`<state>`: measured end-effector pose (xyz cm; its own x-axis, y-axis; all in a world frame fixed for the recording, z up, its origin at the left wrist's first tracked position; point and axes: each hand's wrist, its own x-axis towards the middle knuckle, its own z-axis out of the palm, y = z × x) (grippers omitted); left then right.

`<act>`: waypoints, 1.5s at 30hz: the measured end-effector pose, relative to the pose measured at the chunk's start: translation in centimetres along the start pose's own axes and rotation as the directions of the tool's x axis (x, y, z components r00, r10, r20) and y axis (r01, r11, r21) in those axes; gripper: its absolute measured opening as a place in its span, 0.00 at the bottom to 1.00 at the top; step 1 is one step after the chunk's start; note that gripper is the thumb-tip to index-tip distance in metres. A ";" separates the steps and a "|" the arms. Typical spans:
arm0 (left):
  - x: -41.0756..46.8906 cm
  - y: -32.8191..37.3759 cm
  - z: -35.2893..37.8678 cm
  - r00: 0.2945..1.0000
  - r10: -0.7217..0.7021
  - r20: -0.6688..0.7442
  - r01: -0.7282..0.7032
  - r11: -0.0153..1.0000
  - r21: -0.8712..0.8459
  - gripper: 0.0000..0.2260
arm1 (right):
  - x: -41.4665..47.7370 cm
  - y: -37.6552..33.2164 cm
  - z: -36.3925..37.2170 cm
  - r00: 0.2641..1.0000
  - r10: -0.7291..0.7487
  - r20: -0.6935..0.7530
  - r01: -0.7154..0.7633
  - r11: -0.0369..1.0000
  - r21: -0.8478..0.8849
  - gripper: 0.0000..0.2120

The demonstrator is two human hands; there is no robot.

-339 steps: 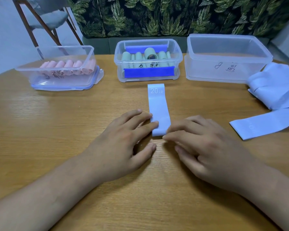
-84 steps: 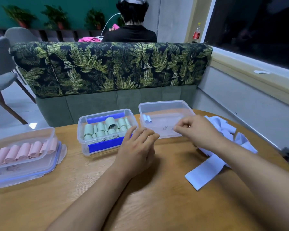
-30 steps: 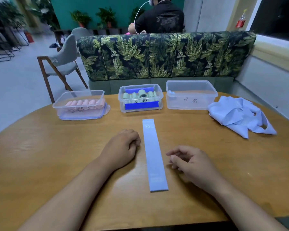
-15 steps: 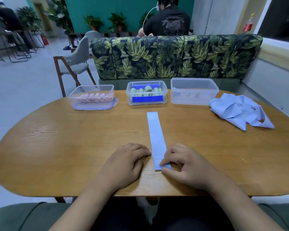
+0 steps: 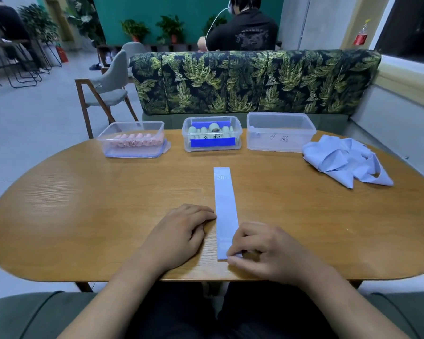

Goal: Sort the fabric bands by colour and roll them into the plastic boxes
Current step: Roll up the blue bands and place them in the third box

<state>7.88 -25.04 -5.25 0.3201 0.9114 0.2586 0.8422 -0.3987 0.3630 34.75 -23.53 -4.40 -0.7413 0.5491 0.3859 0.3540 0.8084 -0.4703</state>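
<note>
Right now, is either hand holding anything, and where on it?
The right hand pinches the blue band at its near end; the left hand holds nothing.

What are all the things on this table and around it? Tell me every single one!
table: one, brown wood, under everything
left box: one, clear plastic, far left of the row
pink rolls: several, pink, inside the left box
middle box: one, clear with blue parts, middle of the row
green rolls: several, pale green, inside the middle box
right box: one, clear, right of the row
band pile: one heap, light blue, beside the right box
flat band: one, light blue, stretched out mid-table
sofa: one, green leaf print, behind the table
chair: one, grey, far left
person: one, dark shirt, just behind the sofa
left hand: one, resting at the flat band's left edge
right hand: one, pinching the flat band's near end
</note>
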 end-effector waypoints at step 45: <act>-2.7 2.2 0.1 0.979 0.201 -0.036 -0.204 0.954 -0.221 0.03 | -1.0 0.1 0.4 0.997 0.017 -0.074 -0.025 0.994 -0.104 0.06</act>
<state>8.90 -28.38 -5.20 0.4668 0.8084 0.3585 0.6423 -0.5886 0.4910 35.26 -24.09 -5.14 -0.6907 0.5773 0.4355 0.4300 0.8121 -0.3944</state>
